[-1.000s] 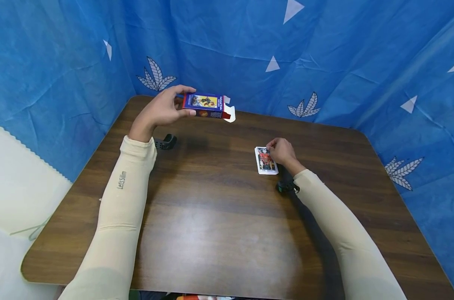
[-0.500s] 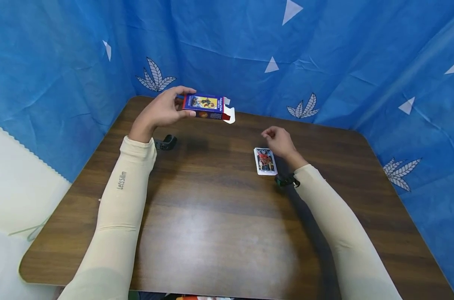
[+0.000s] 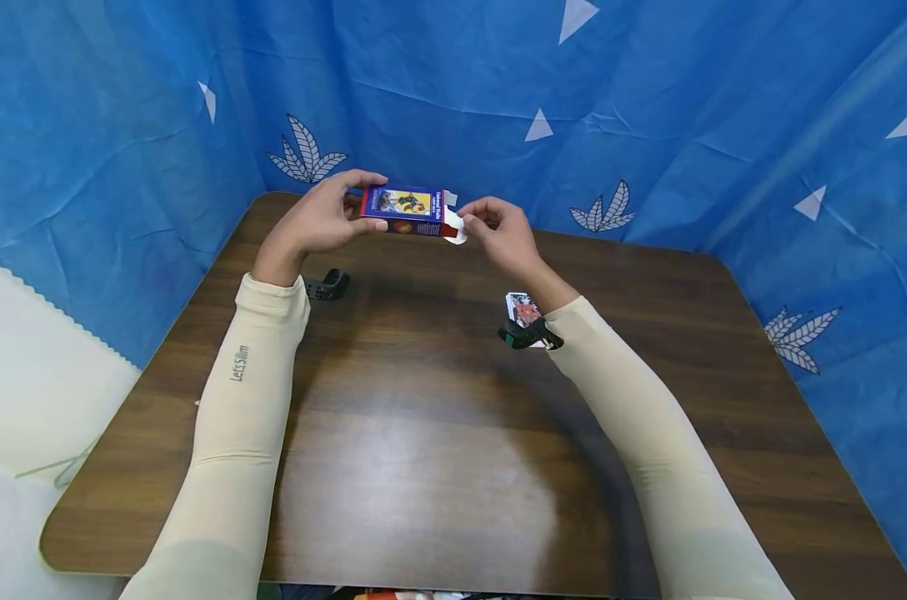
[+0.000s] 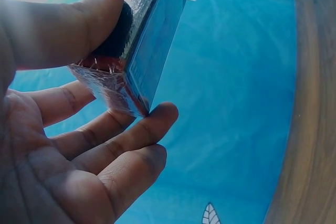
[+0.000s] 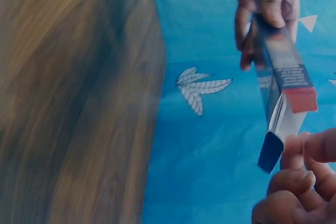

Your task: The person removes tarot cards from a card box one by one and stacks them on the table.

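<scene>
I watch 2 bare hands at work beyond a wooden table (image 3: 423,383), in front of a blue curtain (image 3: 453,92). The left hand (image 3: 311,221) pinches a card box (image 3: 404,204) by its closed end, thumb on a side, holding it raised above the table's far edge. Shiny clear film (image 4: 111,92) covers that end. The box's other end is open, flaps (image 5: 271,152) sticking out, facing the right hand (image 3: 501,236). That hand's thumb and forefinger are drawn close together at the opening; I cannot tell whether they pinch anything.

As I judge it, the unpacking is partly done: the box is open, and a stack of cards (image 3: 523,308) lies face up on the table, partly hidden by the right wrist's black band (image 3: 530,334). The right wrist view shows white layers (image 5: 287,116) in the box mouth, perhaps more cards, perhaps only flap lining, so I cannot say how much is left inside.
</scene>
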`<state>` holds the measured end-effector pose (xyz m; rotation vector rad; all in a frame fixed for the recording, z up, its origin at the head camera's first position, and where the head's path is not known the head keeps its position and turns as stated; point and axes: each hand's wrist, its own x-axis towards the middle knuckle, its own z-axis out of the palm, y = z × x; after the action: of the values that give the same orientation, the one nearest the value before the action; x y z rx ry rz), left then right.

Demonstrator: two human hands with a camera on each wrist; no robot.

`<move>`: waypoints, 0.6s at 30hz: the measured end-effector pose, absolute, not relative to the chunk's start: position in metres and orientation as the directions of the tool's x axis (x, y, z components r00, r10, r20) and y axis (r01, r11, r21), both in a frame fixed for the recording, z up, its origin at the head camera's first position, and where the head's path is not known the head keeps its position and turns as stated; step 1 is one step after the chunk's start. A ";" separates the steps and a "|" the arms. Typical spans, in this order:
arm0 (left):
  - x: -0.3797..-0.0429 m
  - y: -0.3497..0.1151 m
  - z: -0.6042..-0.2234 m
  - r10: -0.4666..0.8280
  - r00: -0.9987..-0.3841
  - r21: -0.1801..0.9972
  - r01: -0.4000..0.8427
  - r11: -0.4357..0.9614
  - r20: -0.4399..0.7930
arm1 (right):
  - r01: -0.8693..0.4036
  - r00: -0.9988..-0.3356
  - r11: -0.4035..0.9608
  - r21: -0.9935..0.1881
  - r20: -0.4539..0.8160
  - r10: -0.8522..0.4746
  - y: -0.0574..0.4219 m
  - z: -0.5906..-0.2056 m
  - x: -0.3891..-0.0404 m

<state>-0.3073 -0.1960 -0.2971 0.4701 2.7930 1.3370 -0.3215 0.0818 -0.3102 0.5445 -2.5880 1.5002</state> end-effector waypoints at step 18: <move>-0.306 -0.197 -0.296 0.283 -0.950 0.766 0.280 0.579 0.133 | 0.068 -0.952 0.495 -0.866 -0.206 -0.229 0.064 -0.302 -0.323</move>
<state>-0.3061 -0.1968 -0.2959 0.4966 2.7886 1.3506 -0.3226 0.0640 -0.3019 0.1637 -2.9628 1.7391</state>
